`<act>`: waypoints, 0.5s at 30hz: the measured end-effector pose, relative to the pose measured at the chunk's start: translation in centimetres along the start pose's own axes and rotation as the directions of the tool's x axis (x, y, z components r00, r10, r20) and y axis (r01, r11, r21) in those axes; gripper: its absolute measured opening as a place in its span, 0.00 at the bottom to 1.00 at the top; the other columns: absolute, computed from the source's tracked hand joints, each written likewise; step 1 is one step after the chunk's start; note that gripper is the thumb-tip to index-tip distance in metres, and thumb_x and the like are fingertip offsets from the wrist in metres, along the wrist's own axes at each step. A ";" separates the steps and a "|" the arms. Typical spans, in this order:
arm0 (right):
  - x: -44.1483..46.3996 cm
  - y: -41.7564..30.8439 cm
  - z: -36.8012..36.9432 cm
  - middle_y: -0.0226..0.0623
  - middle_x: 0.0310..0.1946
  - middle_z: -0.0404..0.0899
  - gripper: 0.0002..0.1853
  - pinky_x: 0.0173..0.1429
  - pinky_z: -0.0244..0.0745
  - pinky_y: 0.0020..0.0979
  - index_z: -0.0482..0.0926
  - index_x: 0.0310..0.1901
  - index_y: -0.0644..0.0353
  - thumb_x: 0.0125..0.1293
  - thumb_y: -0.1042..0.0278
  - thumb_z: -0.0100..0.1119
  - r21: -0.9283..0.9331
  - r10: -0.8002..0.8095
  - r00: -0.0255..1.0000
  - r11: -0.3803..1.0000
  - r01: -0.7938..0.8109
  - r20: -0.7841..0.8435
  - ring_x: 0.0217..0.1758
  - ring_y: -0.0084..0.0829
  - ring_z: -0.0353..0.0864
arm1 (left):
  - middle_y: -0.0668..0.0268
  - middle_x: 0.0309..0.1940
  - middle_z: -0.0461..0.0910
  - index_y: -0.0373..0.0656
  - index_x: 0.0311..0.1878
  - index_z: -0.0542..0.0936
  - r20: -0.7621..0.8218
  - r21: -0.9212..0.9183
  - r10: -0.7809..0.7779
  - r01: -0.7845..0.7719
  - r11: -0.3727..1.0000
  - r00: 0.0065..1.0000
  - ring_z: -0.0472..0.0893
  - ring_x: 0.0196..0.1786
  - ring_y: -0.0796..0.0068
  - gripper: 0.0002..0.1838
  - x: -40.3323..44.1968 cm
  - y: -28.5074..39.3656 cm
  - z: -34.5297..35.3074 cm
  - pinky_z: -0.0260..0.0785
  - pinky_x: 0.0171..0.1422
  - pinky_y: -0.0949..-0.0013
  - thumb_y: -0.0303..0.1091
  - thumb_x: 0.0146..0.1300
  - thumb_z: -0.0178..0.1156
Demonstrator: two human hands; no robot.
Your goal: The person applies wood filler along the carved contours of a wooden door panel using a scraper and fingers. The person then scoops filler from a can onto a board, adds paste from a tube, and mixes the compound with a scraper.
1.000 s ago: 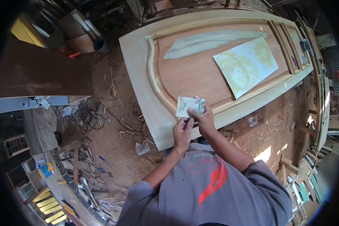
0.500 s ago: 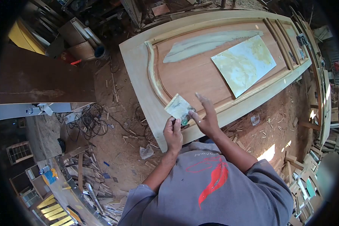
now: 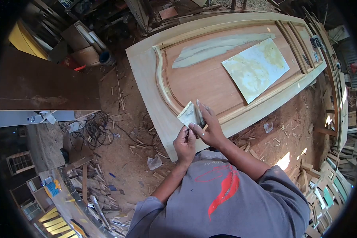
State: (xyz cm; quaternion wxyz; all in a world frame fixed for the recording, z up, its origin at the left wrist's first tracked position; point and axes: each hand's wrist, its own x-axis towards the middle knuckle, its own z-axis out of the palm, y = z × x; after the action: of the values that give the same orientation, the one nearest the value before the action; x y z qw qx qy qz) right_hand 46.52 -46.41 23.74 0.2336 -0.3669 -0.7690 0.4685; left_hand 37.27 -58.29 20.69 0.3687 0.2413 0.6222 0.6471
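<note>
Left hand [image 3: 185,145] pinches scraper [image 3: 188,114], mid-frame
Right hand [image 3: 212,131]: finger grip unclear; shirt lettering [image 3: 216,163], lower centre, too blurred to read

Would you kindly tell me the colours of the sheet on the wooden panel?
The sheet is whitish with yellowish smears; see the head view.

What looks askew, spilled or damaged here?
The yellow-blotched sheet lies askew on the wooden panel. Beside it, a pale, streaky patch covers part of the panel unevenly; it could be deliberate. On the floor at left, a dark cable lies tangled, and wood scraps are strewn about. No clear damage.
</note>
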 end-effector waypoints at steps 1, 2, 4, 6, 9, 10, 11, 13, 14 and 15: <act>0.0 -0.1 0.1 0.62 0.72 0.69 0.48 0.81 0.61 0.49 0.59 0.83 0.63 0.68 0.56 0.72 0.013 -0.008 1.000 1.000 0.008 0.008 0.77 0.60 0.67 | 0.64 0.40 0.86 0.29 0.57 0.80 -0.004 0.056 0.025 -0.025 0.998 1.000 0.86 0.43 0.78 0.13 -0.1 0.1 0.1 0.81 0.48 0.69 0.31 0.81 0.59; 0.1 -0.1 0.2 0.62 0.74 0.68 0.48 0.81 0.60 0.49 0.59 0.83 0.63 0.68 0.55 0.72 0.026 -0.016 1.000 1.000 0.015 0.016 0.78 0.60 0.66 | 0.64 0.38 0.86 0.29 0.57 0.80 -0.007 0.113 0.051 -0.050 0.992 0.999 0.86 0.42 0.79 0.13 -0.1 0.2 0.3 0.81 0.47 0.69 0.31 0.80 0.61; 0.1 0.0 0.2 0.62 0.76 0.66 0.48 0.83 0.58 0.48 0.58 0.83 0.64 0.68 0.55 0.72 0.045 -0.028 0.999 0.999 0.027 0.033 0.80 0.58 0.64 | 0.62 0.36 0.86 0.30 0.55 0.81 0.008 0.192 0.066 -0.066 0.979 0.998 0.86 0.42 0.78 0.12 -0.2 1.1 0.6 0.81 0.46 0.68 0.31 0.78 0.63; -0.1 0.3 0.3 0.61 0.78 0.63 0.49 0.85 0.55 0.46 0.58 0.83 0.65 0.68 0.55 0.73 0.055 -0.038 0.998 0.998 0.036 0.050 0.83 0.56 0.61 | 0.60 0.34 0.86 0.31 0.52 0.81 0.041 0.240 0.044 -0.053 0.969 0.998 0.86 0.41 0.76 0.11 -0.1 2.0 0.5 0.80 0.45 0.66 0.31 0.77 0.65; 0.0 -0.1 -0.1 0.60 0.80 0.61 0.49 0.86 0.53 0.47 0.59 0.83 0.64 0.68 0.54 0.73 0.068 -0.043 0.997 0.997 0.038 0.070 0.85 0.55 0.59 | 0.56 0.32 0.85 0.33 0.48 0.81 0.083 0.291 0.076 -0.097 0.952 0.994 0.87 0.36 0.67 0.09 -0.3 1.3 0.2 0.79 0.41 0.63 0.30 0.76 0.65; 0.0 0.0 -0.1 0.60 0.81 0.60 0.48 0.86 0.52 0.47 0.59 0.83 0.63 0.68 0.54 0.73 0.105 -0.041 0.996 0.994 0.033 0.080 0.85 0.55 0.58 | 0.55 0.32 0.84 0.33 0.46 0.81 0.088 0.320 0.106 -0.129 0.939 0.990 0.87 0.35 0.63 0.08 -0.2 1.5 0.2 0.78 0.40 0.62 0.30 0.75 0.66; 0.1 0.2 0.0 0.59 0.81 0.60 0.48 0.87 0.51 0.47 0.59 0.84 0.63 0.68 0.54 0.72 0.143 -0.041 0.995 0.989 0.028 0.090 0.85 0.55 0.57 | 0.54 0.32 0.84 0.34 0.45 0.81 0.094 0.349 0.137 -0.161 0.923 0.986 0.86 0.35 0.59 0.08 -0.1 1.7 0.2 0.78 0.40 0.60 0.29 0.74 0.66; 0.2 0.2 0.0 0.59 0.82 0.59 0.47 0.87 0.49 0.48 0.60 0.84 0.61 0.69 0.54 0.71 0.192 -0.032 0.993 0.981 0.009 0.116 0.86 0.54 0.56 | 0.53 0.31 0.82 0.34 0.44 0.80 0.107 0.378 0.193 -0.219 0.899 0.975 0.85 0.33 0.53 0.07 0.1 1.9 0.3 0.77 0.39 0.57 0.28 0.72 0.66; 0.2 0.1 -0.1 0.59 0.82 0.59 0.47 0.88 0.48 0.48 0.60 0.84 0.60 0.70 0.54 0.70 0.203 -0.024 0.991 0.979 -0.004 0.132 0.87 0.54 0.55 | 0.53 0.31 0.82 0.34 0.43 0.80 0.113 0.379 0.219 -0.246 0.892 0.969 0.84 0.33 0.51 0.07 0.1 1.8 0.3 0.76 0.39 0.56 0.28 0.71 0.66; 0.2 0.1 -0.1 0.59 0.82 0.58 0.46 0.88 0.47 0.48 0.60 0.84 0.59 0.70 0.53 0.70 0.213 -0.016 0.989 0.977 -0.016 0.148 0.87 0.54 0.54 | 0.52 0.31 0.81 0.34 0.43 0.80 0.118 0.379 0.245 -0.272 0.885 0.962 0.84 0.33 0.49 0.06 0.1 1.6 0.2 0.76 0.38 0.54 0.27 0.70 0.66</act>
State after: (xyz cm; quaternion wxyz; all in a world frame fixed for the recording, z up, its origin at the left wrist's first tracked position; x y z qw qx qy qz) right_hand 46.49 -46.12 23.74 0.2136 -0.3034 -0.7295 0.5746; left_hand 37.08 -57.96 22.23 0.2440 0.4122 0.6884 0.5447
